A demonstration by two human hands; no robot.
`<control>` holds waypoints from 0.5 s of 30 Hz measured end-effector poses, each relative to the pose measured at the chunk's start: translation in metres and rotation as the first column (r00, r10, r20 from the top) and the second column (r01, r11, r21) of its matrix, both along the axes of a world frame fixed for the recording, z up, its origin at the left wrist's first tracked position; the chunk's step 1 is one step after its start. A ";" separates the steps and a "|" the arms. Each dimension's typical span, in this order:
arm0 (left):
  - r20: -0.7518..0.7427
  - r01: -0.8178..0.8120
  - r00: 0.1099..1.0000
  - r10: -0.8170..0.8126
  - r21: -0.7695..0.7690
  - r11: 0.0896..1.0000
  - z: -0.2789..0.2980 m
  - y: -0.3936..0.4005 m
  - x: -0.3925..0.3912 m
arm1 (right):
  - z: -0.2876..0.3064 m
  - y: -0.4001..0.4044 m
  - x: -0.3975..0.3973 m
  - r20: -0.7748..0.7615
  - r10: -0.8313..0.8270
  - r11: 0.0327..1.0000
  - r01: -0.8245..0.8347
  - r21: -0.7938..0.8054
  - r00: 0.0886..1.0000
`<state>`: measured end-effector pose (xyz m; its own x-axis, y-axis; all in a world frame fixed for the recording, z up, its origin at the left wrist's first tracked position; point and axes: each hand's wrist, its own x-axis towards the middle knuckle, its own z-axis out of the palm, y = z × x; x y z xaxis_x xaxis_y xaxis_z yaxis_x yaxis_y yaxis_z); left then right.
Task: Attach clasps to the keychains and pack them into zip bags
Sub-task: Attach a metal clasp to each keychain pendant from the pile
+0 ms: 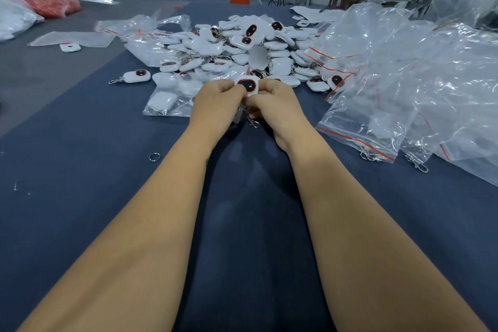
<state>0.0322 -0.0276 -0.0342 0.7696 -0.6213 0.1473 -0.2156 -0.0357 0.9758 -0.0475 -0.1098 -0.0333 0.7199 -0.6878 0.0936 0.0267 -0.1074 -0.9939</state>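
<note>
Both hands – left hand [215, 101], right hand [275, 101] – pinched one white oval plastic keychain [247, 85] near the far pile, its small metal clasp [254, 122] dangling beneath; fitting seemed underway – bagging likely next

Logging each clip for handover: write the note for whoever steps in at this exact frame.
Left hand and right hand: both pinch one white keychain above the blue table; a clasp dangles below it.
Keychain pile lies just beyond the hands; zip bags to the right, loose clasps by their near edge.
Done: a few bagged pieces near the left hand.
Left: bag this keychain, then the pile.
</note>
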 end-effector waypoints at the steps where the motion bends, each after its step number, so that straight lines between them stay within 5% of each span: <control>1: 0.001 0.004 1.000 -0.004 -0.002 1.000 0.000 0.000 0.000 | 0.000 0.000 0.001 0.000 -0.002 1.000 0.002 0.002 1.000; 15: 0.015 0.038 0.999 -0.038 0.010 0.999 -0.002 0.001 0.001 | -0.001 0.001 0.000 0.069 -0.043 0.999 0.045 -0.017 0.997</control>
